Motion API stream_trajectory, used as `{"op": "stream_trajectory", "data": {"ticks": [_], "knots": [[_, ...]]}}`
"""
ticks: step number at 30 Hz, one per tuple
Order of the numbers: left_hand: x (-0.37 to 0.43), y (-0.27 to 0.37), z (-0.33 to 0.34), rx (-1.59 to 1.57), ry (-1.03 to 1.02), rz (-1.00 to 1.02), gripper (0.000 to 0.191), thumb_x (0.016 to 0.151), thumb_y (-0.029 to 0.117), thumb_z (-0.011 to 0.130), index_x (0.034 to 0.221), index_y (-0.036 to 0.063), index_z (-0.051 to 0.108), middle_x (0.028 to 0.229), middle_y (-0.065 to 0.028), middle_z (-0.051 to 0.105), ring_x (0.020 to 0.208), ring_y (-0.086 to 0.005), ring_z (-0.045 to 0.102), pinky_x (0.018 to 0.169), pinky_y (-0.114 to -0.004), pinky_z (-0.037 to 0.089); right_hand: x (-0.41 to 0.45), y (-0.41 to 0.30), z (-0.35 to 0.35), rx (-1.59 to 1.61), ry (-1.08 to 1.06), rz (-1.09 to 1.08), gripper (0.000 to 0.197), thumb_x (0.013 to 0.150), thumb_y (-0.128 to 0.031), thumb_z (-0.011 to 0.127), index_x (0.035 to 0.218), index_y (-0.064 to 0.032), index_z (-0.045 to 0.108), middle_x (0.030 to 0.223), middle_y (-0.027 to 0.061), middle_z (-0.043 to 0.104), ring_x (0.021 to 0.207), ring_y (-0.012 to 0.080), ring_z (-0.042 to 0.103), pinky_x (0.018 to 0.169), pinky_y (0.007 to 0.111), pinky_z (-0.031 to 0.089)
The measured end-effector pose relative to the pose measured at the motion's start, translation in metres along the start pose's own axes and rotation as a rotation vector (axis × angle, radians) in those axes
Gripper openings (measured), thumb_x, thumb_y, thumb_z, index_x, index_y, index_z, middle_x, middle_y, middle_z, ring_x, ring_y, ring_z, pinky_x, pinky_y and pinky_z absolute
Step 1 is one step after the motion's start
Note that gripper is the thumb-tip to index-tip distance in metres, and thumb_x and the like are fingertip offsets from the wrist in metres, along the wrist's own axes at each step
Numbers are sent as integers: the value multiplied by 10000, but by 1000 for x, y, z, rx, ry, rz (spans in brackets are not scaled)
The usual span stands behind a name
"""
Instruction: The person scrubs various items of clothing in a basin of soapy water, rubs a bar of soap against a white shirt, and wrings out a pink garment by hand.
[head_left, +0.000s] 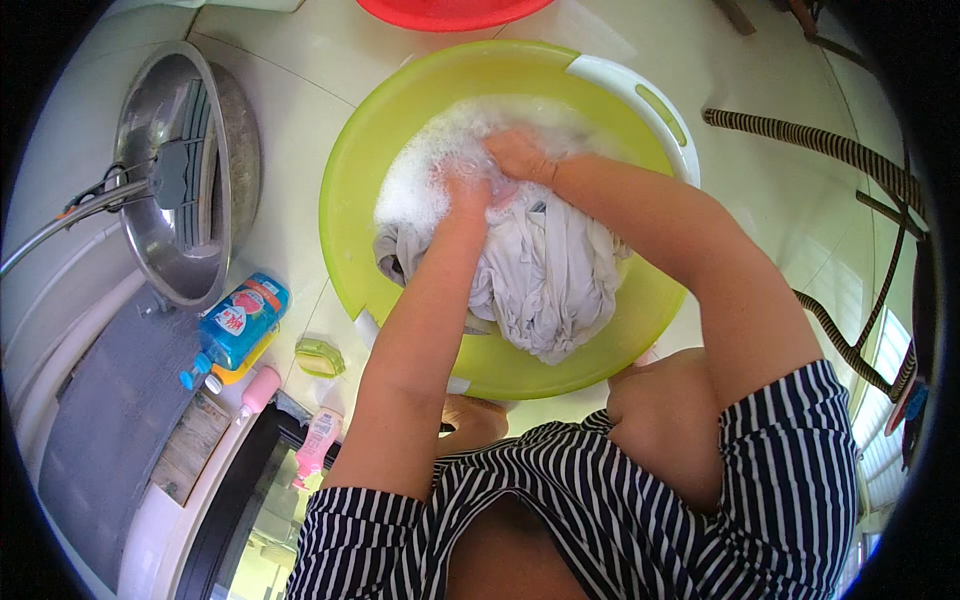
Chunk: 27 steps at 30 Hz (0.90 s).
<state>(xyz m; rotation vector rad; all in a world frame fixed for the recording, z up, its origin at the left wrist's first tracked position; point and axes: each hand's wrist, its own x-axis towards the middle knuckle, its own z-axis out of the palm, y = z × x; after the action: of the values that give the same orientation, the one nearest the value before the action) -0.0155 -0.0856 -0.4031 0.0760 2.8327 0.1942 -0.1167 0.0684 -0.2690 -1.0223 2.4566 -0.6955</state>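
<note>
A lime-green plastic basin (645, 307) with white handles stands on the floor before me. Wet white cloth (551, 277) lies bunched in it, with a greyish piece (401, 247) at its left side. Thick white suds (420, 180) cover the water in the far half. My left hand (465, 187) is sunk in the foam at the cloth's far edge, its fingers mostly hidden. Just to the right, my right hand (519, 154) is bent down into the suds, its fingertips covered. Whether either hand grips cloth under the foam does not show.
To the left, a steel basin (244, 142) leans on its side beside a flat mop (176, 172). Nearby are a blue detergent bottle (244, 319), a green soap dish (319, 358) and a pink bottle (319, 442). A red basin (457, 13) stands beyond; striped chair legs (810, 142) rise at right.
</note>
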Motion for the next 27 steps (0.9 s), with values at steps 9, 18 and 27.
{"op": "stream_trajectory", "data": {"ticks": [9, 18, 27], "knots": [[0, 83, -115, -39, 36, -118, 450, 954, 341, 519, 1274, 30, 578, 1254, -179, 612, 1202, -316, 551, 1054, -444, 395, -38, 38, -39, -188, 296, -228, 302, 934, -165, 481, 1168, -55, 637, 1128, 197, 673, 916, 349, 674, 827, 461, 536], [-37, 105, -245, -1886, -149, -390, 614, 1040, 497, 364, 1438, 31, 416, 1404, -144, 516, 1315, -275, 479, 1098, -402, 397, -79, -50, -112, 5, 353, -234, 216, 852, -197, 617, 1031, -91, 673, 1077, 169, 665, 981, 359, 642, 834, 449, 525], [-48, 118, -256, -2575, -60, -40, 411, 1009, 302, 413, 1325, 51, 493, 1306, -107, 567, 1208, -275, 554, 1085, -414, 411, -94, -28, -146, 751, 265, 109, 545, 938, -416, 606, 1233, 42, 582, 1136, 133, 652, 1006, 201, 626, 895, 372, 496]]}}
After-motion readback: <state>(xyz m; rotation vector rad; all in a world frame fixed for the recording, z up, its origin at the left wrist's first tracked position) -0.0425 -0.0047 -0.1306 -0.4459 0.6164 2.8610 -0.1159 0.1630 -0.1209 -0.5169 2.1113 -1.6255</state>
